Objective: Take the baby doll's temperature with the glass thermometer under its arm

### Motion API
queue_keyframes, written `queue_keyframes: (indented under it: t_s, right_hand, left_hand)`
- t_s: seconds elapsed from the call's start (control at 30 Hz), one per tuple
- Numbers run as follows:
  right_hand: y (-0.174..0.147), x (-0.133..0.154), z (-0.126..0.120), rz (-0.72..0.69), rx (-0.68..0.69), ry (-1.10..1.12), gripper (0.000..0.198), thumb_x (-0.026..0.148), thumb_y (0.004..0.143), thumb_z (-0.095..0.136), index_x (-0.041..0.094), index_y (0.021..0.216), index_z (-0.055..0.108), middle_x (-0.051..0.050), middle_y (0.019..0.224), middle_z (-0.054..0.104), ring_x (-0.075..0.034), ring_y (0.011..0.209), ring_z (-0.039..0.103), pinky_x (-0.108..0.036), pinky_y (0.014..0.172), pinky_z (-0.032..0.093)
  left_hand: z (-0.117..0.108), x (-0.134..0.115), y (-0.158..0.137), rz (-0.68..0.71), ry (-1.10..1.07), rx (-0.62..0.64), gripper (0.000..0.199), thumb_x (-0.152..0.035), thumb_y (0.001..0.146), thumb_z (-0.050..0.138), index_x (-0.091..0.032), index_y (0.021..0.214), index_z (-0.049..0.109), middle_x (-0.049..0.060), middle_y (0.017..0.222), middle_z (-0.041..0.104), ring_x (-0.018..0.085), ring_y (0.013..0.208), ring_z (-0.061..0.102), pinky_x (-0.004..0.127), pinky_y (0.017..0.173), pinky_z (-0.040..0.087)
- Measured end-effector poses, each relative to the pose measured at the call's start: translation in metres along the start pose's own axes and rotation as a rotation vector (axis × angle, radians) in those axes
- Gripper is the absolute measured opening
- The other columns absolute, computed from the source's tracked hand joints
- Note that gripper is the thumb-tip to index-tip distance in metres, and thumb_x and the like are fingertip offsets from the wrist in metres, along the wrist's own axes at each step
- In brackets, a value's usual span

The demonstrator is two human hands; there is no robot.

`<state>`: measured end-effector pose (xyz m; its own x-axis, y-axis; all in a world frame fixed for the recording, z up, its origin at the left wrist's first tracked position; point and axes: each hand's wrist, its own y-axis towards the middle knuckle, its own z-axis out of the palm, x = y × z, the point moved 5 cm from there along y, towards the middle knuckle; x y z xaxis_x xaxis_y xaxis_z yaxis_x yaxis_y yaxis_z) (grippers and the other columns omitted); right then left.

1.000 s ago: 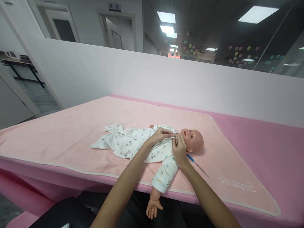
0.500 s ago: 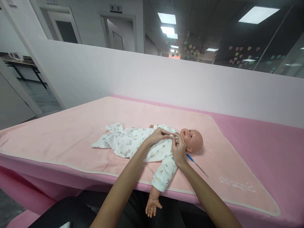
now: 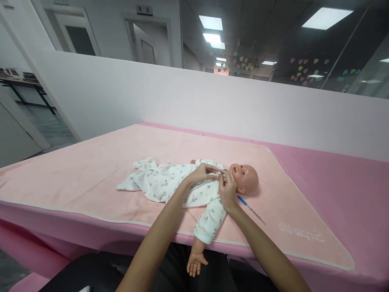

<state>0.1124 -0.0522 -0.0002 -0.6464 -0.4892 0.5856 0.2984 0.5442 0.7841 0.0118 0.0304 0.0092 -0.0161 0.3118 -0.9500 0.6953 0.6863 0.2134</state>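
Note:
A baby doll (image 3: 249, 178) lies on its back, head to the right, dressed in a white printed top (image 3: 199, 197) and matching trousers (image 3: 158, 184). At the top's neckline, my left hand (image 3: 203, 173) and my right hand (image 3: 227, 187) meet, both closed in a pinch on the fabric near the doll's chin. Whether a fastener lies between the fingertips is hidden. One doll arm hangs over the front edge of the table. Just right of my right hand lies a thin clear stick with a blue cap (image 3: 242, 200), apart from the doll.
A peach blanket (image 3: 100, 162) with white edging covers much of the pink-clothed table (image 3: 331, 178). White lettering (image 3: 300, 232) marks its right front corner. Behind the table rises a white partition (image 3: 194, 99). My legs are under the front edge.
The view has shifted slightly. Both hands stay at the doll's neckline, with only small finger movement.

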Motion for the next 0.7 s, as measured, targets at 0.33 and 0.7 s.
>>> queue_keyframes:
  t_s: [0.33,0.7]
  right_hand:
    - [-0.0022,-0.0054,0.0016,0.044,0.018,0.009,0.020,0.022,0.086,0.039,0.017,0.092,0.058,-0.008,0.093,0.062,-0.016,0.083,0.058,-0.029,0.071,0.048]
    - [-0.0014,-0.0065,0.0014,0.066,0.037,0.033,0.020,0.025,0.087,0.039,0.017,0.090,0.058,-0.007,0.087,0.063,-0.015,0.076,0.058,-0.028,0.067,0.047]
  left_hand:
    - [0.0004,-0.0042,-0.0031,0.018,0.084,0.023,0.034,-0.035,0.071,0.064,-0.012,0.096,0.068,0.008,0.089,0.069,0.021,0.088,0.060,0.030,0.078,0.046]
    - [-0.0004,-0.0054,-0.0023,0.035,0.116,0.023,0.029,-0.033,0.074,0.061,-0.014,0.093,0.069,0.008,0.087,0.068,0.019,0.085,0.059,0.027,0.077,0.044]
